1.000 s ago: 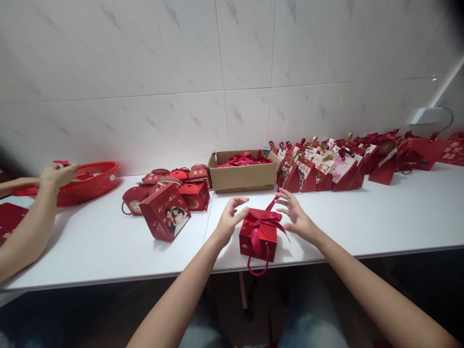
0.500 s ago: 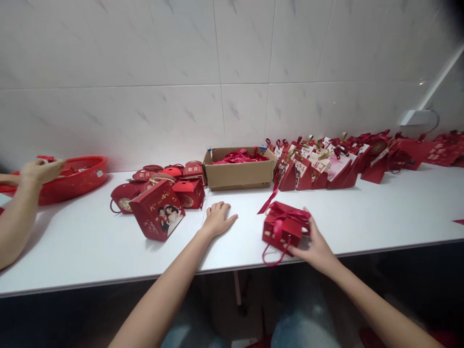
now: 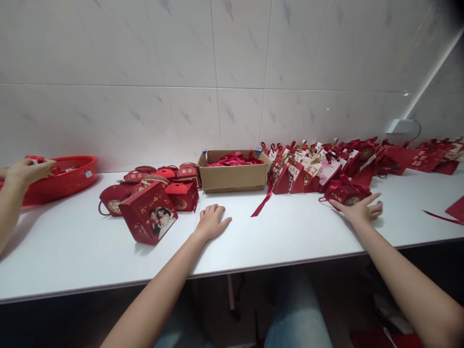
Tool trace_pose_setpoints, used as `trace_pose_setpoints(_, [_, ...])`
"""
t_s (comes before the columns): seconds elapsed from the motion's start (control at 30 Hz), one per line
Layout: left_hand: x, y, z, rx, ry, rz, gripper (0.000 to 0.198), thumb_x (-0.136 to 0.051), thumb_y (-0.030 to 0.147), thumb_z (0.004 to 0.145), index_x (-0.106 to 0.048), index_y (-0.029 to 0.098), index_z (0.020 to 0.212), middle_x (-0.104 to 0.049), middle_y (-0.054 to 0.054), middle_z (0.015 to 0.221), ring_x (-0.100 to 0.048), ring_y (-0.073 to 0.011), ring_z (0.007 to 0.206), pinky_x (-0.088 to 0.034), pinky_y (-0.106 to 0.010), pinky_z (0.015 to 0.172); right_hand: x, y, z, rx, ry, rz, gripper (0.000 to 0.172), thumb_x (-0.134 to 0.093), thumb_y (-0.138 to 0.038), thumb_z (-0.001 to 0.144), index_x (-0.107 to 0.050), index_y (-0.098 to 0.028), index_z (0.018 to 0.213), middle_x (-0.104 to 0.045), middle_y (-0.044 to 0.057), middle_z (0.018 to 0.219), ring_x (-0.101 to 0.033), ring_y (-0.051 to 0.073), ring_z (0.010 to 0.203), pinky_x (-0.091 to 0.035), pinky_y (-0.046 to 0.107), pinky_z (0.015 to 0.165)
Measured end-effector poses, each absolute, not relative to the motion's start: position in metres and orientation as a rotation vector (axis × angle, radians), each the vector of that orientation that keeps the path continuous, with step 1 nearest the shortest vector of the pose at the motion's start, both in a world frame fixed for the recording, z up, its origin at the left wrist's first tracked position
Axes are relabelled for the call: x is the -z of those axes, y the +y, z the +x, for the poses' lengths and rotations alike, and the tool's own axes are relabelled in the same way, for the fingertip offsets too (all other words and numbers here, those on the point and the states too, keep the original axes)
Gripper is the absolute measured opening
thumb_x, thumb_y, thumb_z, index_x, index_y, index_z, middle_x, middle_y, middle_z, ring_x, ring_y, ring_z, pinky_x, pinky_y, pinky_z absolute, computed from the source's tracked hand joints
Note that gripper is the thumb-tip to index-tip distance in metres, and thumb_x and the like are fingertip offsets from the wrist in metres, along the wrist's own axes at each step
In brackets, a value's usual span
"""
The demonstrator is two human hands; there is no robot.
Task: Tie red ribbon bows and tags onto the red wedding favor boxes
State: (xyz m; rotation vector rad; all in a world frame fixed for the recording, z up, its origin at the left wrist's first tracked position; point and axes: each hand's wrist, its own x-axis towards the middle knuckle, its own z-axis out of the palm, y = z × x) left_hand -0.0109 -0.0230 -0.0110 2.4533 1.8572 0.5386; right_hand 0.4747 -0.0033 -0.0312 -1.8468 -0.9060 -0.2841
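Note:
My left hand (image 3: 211, 222) rests flat on the white table (image 3: 239, 241), fingers spread, holding nothing. On the right, my right hand (image 3: 358, 210) is open, thumb and fingers apart, just in front of a small red gift box (image 3: 344, 193) tied with a dark red ribbon bow. The thumb overlaps the box's front; whether it touches is hard to tell. The box stands by a row of red gift boxes (image 3: 295, 176). Left of my left hand, a larger red box with a printed couple (image 3: 150, 215) leans against several small red boxes (image 3: 183, 195).
A cardboard box (image 3: 234, 178) of red ribbons stands by the wall, one ribbon (image 3: 261, 203) hanging onto the table. At far left, another person's hand (image 3: 29, 171) holds something small and red over a red basin (image 3: 78, 181). Red pieces (image 3: 456, 210) lie at the right edge.
My right hand has carried the ribboned box right and back to the row, and its fingers have spread. My left hand stays on the table. The view has shifted slightly right.

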Motion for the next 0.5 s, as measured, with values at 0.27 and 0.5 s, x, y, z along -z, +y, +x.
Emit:
trace_pose_setpoints(0.27, [0.011,-0.026,-0.009,-0.541,1.870,2.451,0.042,-0.045,0.052,0.083,-0.054,0.022,0.111,-0.053,-0.012,0.121,-0.044,-0.0303,0.115,-0.032,-0.046,0.095,0.027,-0.019,0.329,0.263,-2.096,-1.152,0.049,-0.044,-0.025,0.087,-0.040,-0.022,0.135,-0.033,0.014,0.143,-0.029,0.029,0.134,-0.030,0.050,0.106])
trace_pose_setpoints(0.5, [0.014,-0.028,-0.009,-0.609,1.847,2.443,0.041,-0.049,0.050,0.081,-0.056,0.021,0.110,-0.055,-0.012,0.119,-0.044,-0.0317,0.116,-0.034,-0.048,0.094,0.017,0.012,0.252,-0.323,-2.305,-1.124,0.024,-0.047,-0.007,0.076,-0.068,-0.016,0.085,-0.066,0.012,0.095,-0.060,0.024,0.092,-0.046,0.039,0.086])
